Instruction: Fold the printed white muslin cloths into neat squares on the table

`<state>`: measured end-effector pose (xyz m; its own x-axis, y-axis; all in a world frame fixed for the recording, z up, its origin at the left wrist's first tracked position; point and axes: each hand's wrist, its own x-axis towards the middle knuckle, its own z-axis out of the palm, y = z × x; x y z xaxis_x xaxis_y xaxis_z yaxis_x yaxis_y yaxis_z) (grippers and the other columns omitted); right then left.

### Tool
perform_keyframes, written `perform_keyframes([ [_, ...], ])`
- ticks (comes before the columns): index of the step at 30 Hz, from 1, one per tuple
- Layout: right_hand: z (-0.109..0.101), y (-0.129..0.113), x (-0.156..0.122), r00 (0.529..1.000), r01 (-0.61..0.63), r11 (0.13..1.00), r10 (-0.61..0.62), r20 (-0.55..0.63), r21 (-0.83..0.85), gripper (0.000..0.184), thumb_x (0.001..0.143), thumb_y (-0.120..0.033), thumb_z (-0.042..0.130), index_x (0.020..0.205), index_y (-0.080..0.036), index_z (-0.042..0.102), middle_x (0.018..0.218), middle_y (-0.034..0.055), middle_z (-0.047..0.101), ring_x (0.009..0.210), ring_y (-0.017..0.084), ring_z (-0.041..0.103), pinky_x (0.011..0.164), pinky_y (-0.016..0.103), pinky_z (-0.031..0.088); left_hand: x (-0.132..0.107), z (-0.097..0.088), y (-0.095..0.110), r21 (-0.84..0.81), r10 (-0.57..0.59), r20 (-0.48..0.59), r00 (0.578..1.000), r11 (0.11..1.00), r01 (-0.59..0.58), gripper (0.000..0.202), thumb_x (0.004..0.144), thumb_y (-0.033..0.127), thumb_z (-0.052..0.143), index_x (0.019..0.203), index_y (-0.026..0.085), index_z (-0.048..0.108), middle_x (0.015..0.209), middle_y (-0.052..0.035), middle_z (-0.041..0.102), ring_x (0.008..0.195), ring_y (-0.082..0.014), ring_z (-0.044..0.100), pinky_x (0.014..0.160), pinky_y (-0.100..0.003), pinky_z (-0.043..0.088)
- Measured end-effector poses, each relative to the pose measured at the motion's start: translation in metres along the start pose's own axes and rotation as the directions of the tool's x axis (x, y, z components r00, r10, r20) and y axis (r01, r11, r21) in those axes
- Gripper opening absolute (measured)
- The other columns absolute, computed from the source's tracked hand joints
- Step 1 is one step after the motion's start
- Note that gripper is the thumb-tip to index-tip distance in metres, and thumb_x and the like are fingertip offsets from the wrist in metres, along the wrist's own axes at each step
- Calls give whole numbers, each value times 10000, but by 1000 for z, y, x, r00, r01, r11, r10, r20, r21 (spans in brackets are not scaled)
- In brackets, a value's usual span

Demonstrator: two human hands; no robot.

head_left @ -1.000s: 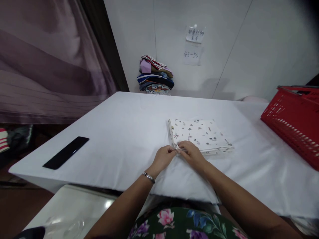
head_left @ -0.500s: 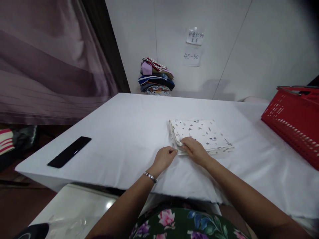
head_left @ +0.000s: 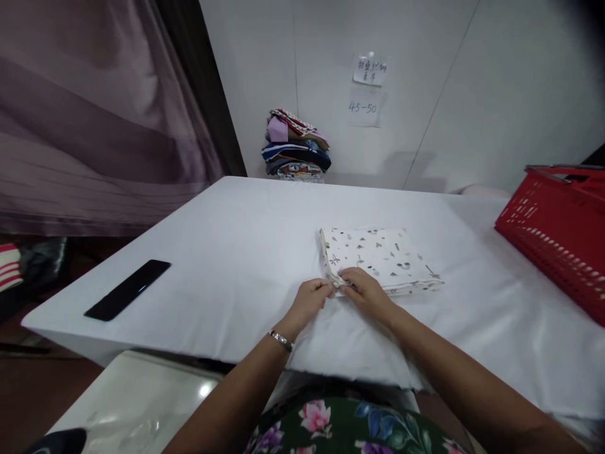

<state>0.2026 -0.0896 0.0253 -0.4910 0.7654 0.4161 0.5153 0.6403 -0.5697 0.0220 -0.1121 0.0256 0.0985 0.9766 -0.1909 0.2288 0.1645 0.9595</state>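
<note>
A folded white cloth with small dark prints (head_left: 384,255) lies flat on the white table (head_left: 246,252), a little right of centre. My left hand (head_left: 309,301) and my right hand (head_left: 367,291) meet at the cloth's near left corner. Both hands are closed in a pinch on that corner's edge. A thin bracelet sits on my left wrist.
A black phone (head_left: 127,289) lies near the table's left edge. A red plastic basket (head_left: 558,227) stands at the right. A stack of folded coloured clothes (head_left: 295,146) sits by the far wall under two paper notes (head_left: 368,69). A purple curtain hangs at the left.
Half a second ago my right hand rested further up on the cloth with a layer lifted. It has come back to the near corner and both hands pinch there again.
</note>
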Motion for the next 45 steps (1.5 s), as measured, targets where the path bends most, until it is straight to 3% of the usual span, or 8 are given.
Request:
perform_keyframes([
  [10, -3, -6, 1, 974, 167, 969, -133, 185, -182, 168, 851, -141, 460, 954, -184, 585, 1048, 96, 621, 974, 224, 562, 843, 397, 462, -4, 2, -6, 288, 140, -126, 982, 952, -98, 135, 752, 262, 523, 775, 198, 640, 775, 3, 667, 701, -138, 572, 658, -246, 413],
  [16, 3, -4, -2, 980, 179, 966, -157, 123, -185, 201, 854, -165, 482, 1039, -175, 562, 1089, 108, 607, 1009, 231, 553, 867, 404, 459, 8, 0, 15, 401, 327, -194, 925, 887, -229, 236, 834, 349, 489, 983, 205, 601, 959, -26, 637, 776, -148, 576, 714, -278, 445],
  [21, -3, 0, -14, 968, 228, 962, -207, 144, -150, 347, 865, -176, 471, 1211, -176, 505, 1219, 126, 562, 1137, 230, 510, 959, 418, 425, 27, 9, 18, 635, 591, 18, 806, 616, -466, 202, 835, 211, 484, 981, 198, 624, 1082, -53, 593, 1066, -202, 485, 930, -349, 396],
  [25, -25, 15, -39, 950, 280, 946, -249, 187, -164, 466, 896, -225, 449, 1358, -210, 389, 1352, 114, 477, 1252, 228, 424, 1036, 458, 356, 36, 8, 4, 643, 619, 42, 784, 584, -496, 192, 840, 190, 466, 911, 192, 644, 1003, -47, 607, 1000, -187, 506, 908, -356, 426],
  [33, -65, 43, -23, 994, -110, 963, 106, -30, -246, 357, 938, -306, 364, 1243, -250, 542, 1252, 59, 581, 1178, 224, 514, 988, 415, 417, 76, 6, 45, 745, 637, 72, 767, 478, -466, 279, 853, 307, 481, 1055, 179, 625, 1222, -90, 579, 1192, -235, 464, 1032, -408, 351],
  [37, -77, 70, 18, 970, -229, 887, 241, -20, -402, 491, 912, -362, 397, 1357, -155, 423, 1449, 111, 346, 1363, 247, 246, 1092, 442, 246, 106, 15, 46, 864, 506, 85, 858, 391, -316, 532, 852, 423, 463, 1275, 102, 489, 1446, -156, 347, 1370, -308, 213, 1116, -495, 161],
  [40, -84, 99, 28, 877, -407, 758, 481, 15, -509, 607, 901, -456, 386, 1415, -140, 317, 1505, 122, 202, 1394, 269, 118, 1099, 483, 163, 117, 15, 29, 879, 322, 83, 943, 422, -222, 652, 861, 503, 385, 1366, 91, 374, 1501, -139, 226, 1396, -301, 122, 1111, -520, 142],
  [45, -83, 128, 17, 802, -472, 692, 594, 59, -547, 650, 906, -548, 278, 1436, -171, 267, 1524, 93, 141, 1400, 261, 79, 1092, 494, 138, 118, 12, 16, 876, 265, 81, 961, 441, -195, 687, 867, 546, 301, 1413, 129, 291, 1529, -85, 118, 1410, -262, 31, 1113, -524, 117],
])
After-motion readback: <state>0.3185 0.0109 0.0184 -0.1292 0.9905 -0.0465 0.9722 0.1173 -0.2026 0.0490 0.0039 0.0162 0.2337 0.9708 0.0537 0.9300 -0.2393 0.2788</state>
